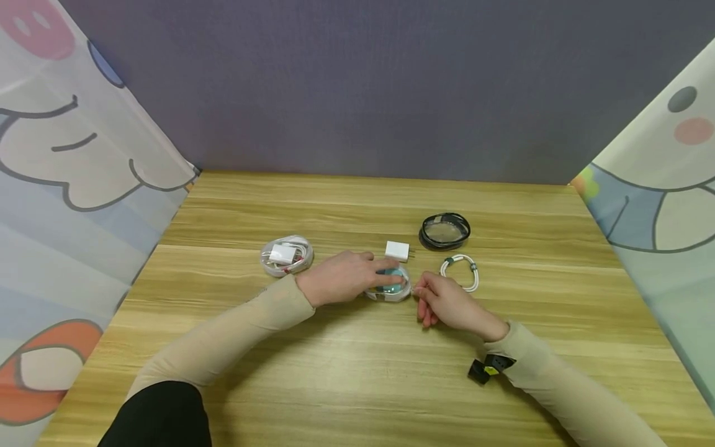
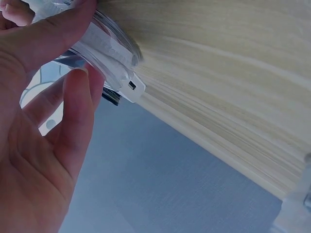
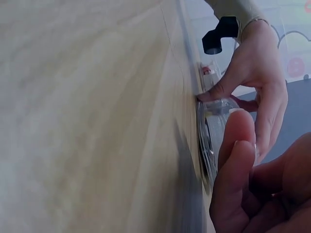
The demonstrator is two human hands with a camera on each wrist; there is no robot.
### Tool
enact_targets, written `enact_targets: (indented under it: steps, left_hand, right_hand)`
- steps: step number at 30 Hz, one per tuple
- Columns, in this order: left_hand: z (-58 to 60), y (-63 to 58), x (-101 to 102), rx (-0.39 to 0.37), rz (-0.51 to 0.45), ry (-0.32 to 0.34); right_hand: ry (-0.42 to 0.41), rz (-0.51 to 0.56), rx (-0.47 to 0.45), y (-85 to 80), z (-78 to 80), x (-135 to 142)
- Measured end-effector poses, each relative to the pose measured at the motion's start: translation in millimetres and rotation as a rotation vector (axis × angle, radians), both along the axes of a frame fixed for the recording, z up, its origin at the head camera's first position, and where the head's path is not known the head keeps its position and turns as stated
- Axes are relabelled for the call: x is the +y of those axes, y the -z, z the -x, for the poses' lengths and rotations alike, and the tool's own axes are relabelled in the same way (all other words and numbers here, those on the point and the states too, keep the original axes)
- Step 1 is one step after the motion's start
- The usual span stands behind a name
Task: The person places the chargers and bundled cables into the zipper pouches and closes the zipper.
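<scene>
My left hand (image 1: 345, 277) holds a round clear plastic pack (image 1: 390, 295) flat on the table, its thumb on the near edge and its fingers over the top. Inside the pack show a coiled cable and a teal-blue piece. At the pack's right edge my right hand (image 1: 450, 303) pinches a small whitish bit, thumb against forefinger, the other fingers curled. What that bit is I cannot tell. In the left wrist view, a white charger (image 2: 136, 90) with a USB port shows beyond the pack.
Behind the pack lies a white plug adapter (image 1: 397, 251). A coiled black cable (image 1: 445, 231) and a white cable loop (image 1: 473, 273) with dark ties lie to the right. Another clear pack (image 1: 287, 256) with a white adapter and cable is on the left. A grey panel (image 1: 357, 93) bounds the table's back.
</scene>
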State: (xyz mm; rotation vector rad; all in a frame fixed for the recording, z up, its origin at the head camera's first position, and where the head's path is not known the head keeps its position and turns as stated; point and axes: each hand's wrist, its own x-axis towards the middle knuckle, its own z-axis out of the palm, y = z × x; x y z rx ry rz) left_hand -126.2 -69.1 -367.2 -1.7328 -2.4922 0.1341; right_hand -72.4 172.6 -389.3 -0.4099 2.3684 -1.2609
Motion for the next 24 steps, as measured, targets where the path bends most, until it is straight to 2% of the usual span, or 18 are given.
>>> enact_targets:
  steps: [16,24]
  left_hand:
    - [-1.6,-0.1,2,-0.003,-0.015,-0.012]
    - [-2.0,1.7,2,0.0,-0.041,-0.009]
  right_hand:
    - [-0.017,0.055,-0.044,2.9,-10.5,-10]
    - [0.026,0.089,-0.066,2.8,-16.8,-20]
